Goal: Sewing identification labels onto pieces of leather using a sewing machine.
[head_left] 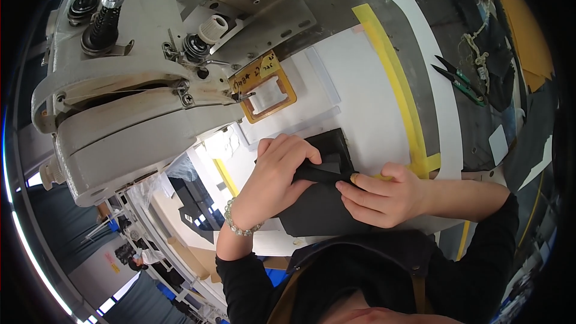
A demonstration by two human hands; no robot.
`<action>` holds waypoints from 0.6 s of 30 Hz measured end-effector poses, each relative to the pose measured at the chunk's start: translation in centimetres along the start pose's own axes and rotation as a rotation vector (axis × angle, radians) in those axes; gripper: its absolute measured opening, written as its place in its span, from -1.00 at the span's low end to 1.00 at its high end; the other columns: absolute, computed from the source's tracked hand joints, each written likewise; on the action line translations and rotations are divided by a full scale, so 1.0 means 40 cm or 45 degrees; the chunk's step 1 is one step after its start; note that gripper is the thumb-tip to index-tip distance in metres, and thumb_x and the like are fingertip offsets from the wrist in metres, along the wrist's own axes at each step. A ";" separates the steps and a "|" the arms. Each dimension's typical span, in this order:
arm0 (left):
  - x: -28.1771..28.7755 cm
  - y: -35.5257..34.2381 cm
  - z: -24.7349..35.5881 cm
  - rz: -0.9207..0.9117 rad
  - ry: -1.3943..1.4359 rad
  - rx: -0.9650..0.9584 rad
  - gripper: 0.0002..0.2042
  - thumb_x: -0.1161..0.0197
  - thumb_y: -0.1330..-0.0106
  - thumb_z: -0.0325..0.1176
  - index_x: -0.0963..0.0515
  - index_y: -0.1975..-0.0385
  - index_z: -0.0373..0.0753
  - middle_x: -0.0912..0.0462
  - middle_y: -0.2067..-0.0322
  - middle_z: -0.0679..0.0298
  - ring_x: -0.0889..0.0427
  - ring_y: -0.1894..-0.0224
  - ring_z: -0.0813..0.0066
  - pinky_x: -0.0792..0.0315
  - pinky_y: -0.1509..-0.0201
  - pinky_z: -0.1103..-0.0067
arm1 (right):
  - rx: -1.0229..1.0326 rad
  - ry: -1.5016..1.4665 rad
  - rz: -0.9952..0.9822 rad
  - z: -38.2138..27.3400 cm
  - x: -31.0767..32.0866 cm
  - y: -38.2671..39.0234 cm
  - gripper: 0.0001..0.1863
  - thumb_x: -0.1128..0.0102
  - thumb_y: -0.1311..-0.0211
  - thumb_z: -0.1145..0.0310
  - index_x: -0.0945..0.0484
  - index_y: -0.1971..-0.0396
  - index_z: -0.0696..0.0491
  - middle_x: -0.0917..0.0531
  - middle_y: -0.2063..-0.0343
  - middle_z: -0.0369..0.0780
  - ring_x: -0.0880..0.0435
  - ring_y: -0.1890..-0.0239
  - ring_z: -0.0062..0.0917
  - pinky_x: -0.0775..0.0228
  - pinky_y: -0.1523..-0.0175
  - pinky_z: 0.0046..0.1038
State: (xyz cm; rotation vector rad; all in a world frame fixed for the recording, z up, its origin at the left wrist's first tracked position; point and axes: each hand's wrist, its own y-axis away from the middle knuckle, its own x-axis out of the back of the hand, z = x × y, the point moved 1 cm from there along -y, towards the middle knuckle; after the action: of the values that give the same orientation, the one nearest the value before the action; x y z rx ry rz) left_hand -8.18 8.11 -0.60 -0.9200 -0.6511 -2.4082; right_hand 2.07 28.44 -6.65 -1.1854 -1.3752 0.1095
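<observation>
Both my hands are on a folded piece of black fabric at the near side of the white work surface. My left hand, with a beaded bracelet at the wrist, pinches a folded edge of it between thumb and fingers. The fingers of my right hand close on the other end of that same fold. Beyond the fold another black layer lies spread, with a small dark grey patch showing. The fingers cover part of the edge, so how the layers join there is hidden.
A large white sewing machine fills the left, its head over a brown clamp frame. Yellow tape edges the white sheet on the right. Green-handled thread snips lie farther right, near a knotted cord.
</observation>
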 end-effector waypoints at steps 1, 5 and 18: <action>-0.004 0.004 0.002 -0.003 0.005 0.000 -0.58 -0.41 0.17 -0.60 -0.50 0.25 -0.12 -0.50 0.23 0.35 -0.46 0.14 0.31 -0.21 0.04 0.48 | -0.004 -0.002 -0.004 0.001 0.000 0.001 -0.96 -0.20 -0.03 0.39 -0.58 0.55 -0.11 -0.72 0.27 -0.38 -0.61 0.31 -0.66 0.05 0.33 -0.52; -0.013 0.012 0.003 0.120 -0.030 -0.092 -0.40 -0.42 0.15 -0.59 -0.53 -0.02 -0.07 -0.54 0.11 0.33 -0.51 0.12 0.32 -0.27 0.03 0.46 | -0.036 -0.009 -0.023 0.000 0.005 0.001 -0.97 -0.22 -0.02 0.35 -0.59 0.49 -0.09 -0.70 0.23 -0.37 -0.58 0.25 -0.65 -0.04 0.26 -0.50; -0.060 0.026 -0.006 0.293 -0.168 -0.249 -0.39 -0.41 0.00 -0.47 -0.47 -0.17 -0.21 -0.52 -0.08 0.22 -0.53 -0.06 0.27 -0.34 -0.14 0.41 | -0.981 -0.697 -0.204 0.055 0.038 -0.033 -0.32 -0.40 0.04 0.52 -0.41 -0.19 0.06 -0.41 -0.09 -0.14 -0.47 -0.08 -0.33 -0.35 -0.14 -0.40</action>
State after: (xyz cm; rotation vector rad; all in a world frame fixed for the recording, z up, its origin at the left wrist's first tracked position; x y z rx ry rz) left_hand -6.09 7.78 -2.20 -1.1739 -0.3365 -2.2465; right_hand 0.03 30.13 -5.22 -1.7482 -2.0911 -0.2538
